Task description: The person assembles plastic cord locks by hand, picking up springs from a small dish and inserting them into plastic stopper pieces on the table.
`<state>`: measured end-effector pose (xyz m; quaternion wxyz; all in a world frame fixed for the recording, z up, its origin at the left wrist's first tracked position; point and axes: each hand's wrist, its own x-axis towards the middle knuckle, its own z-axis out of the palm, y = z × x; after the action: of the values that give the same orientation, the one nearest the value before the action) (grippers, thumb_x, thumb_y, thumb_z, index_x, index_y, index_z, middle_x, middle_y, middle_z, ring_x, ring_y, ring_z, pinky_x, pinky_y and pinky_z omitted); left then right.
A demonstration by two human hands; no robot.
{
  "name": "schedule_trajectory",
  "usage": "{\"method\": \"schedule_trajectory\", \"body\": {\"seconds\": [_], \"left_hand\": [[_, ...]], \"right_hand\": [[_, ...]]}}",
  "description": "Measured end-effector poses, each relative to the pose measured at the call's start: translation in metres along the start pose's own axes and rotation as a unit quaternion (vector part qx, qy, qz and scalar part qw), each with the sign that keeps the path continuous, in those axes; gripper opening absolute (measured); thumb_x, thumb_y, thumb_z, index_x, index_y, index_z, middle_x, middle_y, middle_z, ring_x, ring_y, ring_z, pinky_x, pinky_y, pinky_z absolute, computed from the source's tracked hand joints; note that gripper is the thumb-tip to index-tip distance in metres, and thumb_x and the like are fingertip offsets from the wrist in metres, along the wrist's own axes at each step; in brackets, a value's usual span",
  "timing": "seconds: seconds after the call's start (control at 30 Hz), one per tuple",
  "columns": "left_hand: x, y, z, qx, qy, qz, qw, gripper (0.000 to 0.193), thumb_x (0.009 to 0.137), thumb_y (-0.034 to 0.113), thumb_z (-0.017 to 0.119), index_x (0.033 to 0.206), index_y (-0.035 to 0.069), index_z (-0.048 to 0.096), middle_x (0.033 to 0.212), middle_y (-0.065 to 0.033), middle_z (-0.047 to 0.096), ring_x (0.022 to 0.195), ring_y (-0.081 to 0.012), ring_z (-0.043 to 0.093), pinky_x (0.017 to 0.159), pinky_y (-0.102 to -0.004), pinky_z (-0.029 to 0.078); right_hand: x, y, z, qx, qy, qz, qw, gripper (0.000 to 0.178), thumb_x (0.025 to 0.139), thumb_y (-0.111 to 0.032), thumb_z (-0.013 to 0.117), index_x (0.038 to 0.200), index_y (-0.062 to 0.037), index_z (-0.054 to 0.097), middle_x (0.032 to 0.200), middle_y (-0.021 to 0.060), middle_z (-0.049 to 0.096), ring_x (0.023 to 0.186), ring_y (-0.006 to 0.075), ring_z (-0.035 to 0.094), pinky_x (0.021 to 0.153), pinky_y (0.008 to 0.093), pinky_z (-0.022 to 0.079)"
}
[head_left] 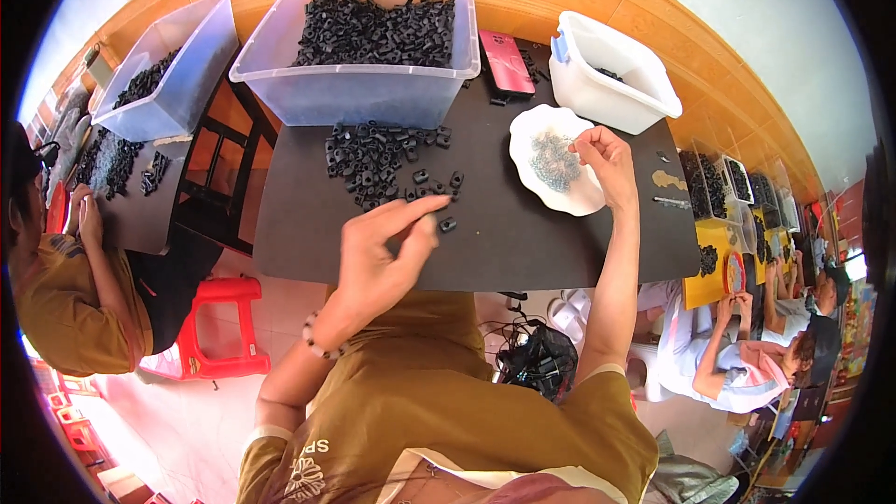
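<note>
My left hand is over the dark table, thumb and forefinger apart, holding nothing that I can see. Just beyond its fingertips lies a small black plastic part. A loose pile of the same black parts spreads out beyond that hand. My right hand is at the right side of a white scalloped dish, its thumb and forefinger pinched together above it. Small shiny metal pieces lie heaped in the dish. Whatever the right fingertips grip is too small to make out.
Behind the pile stands a clear plastic bin of black parts. A pink phone and a white tub are at the back right. Co-workers sit at tables on both sides. A red stool stands at the left.
</note>
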<state>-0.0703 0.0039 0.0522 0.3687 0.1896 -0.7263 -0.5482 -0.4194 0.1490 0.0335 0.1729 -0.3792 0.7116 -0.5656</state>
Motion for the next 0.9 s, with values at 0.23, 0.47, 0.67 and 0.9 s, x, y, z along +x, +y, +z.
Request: {"method": "schedule_trajectory", "body": {"seconds": [0.23,0.47,0.67,0.9], "left_hand": [[0.090,0.000,0.085,0.167,-0.153,0.117,0.967,0.028,0.093,0.012,0.067,0.119,0.003,0.073,0.079,-0.0135,0.068,0.064,-0.0205,0.065,0.062,-0.0334,0.051],[0.118,-0.020,0.138,0.280,-0.161,0.245,0.914,0.026,0.092,0.020,0.068,0.112,0.004,0.071,0.080,-0.0174,0.068,0.073,-0.0378,0.067,0.066,-0.0466,0.052],[0.129,-0.031,0.140,0.307,-0.161,0.270,0.898,0.017,0.092,0.018,0.066,0.091,0.002,0.071,0.074,-0.0161,0.066,0.072,-0.0388,0.066,0.064,-0.0477,0.051],[0.137,-0.031,0.135,0.112,-0.255,0.013,0.960,0.031,0.089,0.016,0.062,0.067,-0.006,0.065,0.061,-0.0197,0.064,0.051,-0.0282,0.061,0.056,-0.0421,0.049]], "right_hand": [[-0.008,-0.005,-0.003,0.106,-0.030,-0.041,0.993,0.011,0.093,-0.014,0.070,0.094,-0.0034,0.068,0.085,0.0041,0.071,0.076,0.0070,0.059,0.071,0.0227,0.045],[-0.010,-0.009,0.001,0.189,-0.064,-0.019,0.980,0.012,0.093,-0.014,0.071,0.098,-0.0033,0.068,0.084,0.0044,0.071,0.075,0.0080,0.060,0.071,0.0234,0.045],[-0.011,-0.007,0.004,0.179,-0.075,-0.008,0.981,0.010,0.093,-0.010,0.071,0.100,-0.0031,0.067,0.085,0.0030,0.070,0.079,0.0089,0.064,0.072,0.0245,0.047],[-0.014,-0.007,0.009,0.063,-0.032,-0.067,0.995,0.011,0.094,-0.007,0.069,0.102,-0.0001,0.067,0.095,0.0027,0.070,0.084,0.0095,0.064,0.079,0.0260,0.050]]}}
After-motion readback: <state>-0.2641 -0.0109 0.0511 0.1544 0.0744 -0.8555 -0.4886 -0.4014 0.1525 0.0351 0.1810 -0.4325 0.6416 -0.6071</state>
